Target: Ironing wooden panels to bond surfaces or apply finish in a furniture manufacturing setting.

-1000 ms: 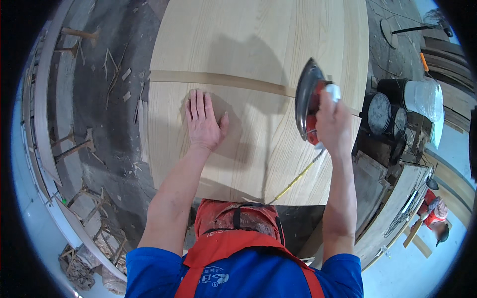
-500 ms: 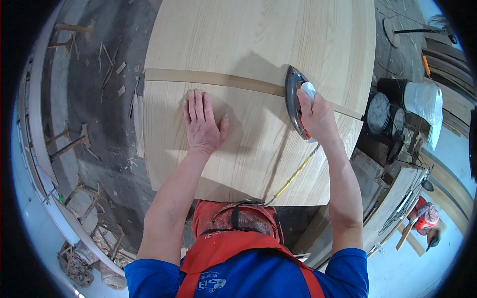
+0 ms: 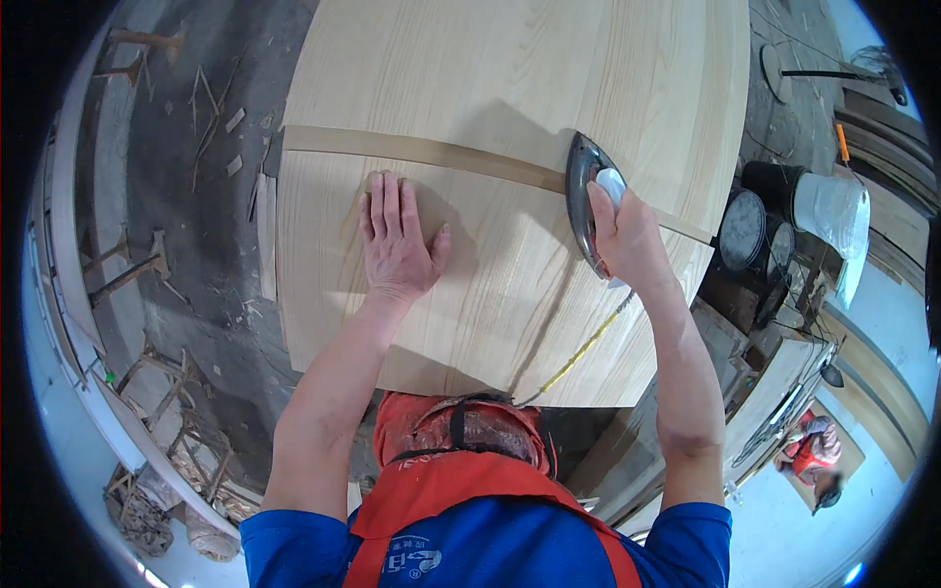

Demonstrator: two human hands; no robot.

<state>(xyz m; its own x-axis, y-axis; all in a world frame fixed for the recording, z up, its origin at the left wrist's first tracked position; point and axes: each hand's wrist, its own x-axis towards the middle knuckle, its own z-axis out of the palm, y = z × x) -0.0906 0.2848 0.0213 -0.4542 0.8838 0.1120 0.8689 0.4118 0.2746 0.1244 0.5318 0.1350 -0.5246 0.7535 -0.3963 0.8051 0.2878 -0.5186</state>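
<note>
Left hand [image 3: 398, 243] flat on the wood panel [image 3: 328, 225], thumb out; right hand [image 3: 630, 237] gripping an iron [image 3: 580, 196] nearer the right edge.

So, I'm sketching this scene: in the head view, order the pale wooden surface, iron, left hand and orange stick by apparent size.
1. Pale wooden surface
2. Iron and left hand: too alike to rank; iron partly covered
3. Orange stick
</note>
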